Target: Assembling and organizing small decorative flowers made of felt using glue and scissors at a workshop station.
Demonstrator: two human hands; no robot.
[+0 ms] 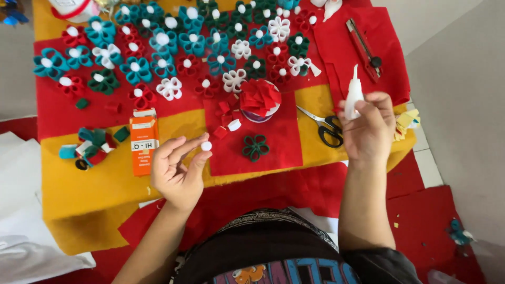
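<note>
Red felt sheet at centre bears green felt flower, no centre yet. Right hand, 3 o'clock, grips glue bottle, nozzle up; squeeze risks drips. Left hand, 9 o'clock, pinches white pompom at fingertips; loose pinch risks dropping it.

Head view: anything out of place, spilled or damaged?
Nothing spilled or damaged. One dark green felt flower lies alone on the red felt, without the white centre that the grouped flowers have. The left hand pinches a white pompom; the right hand grips a glue bottle.
</note>
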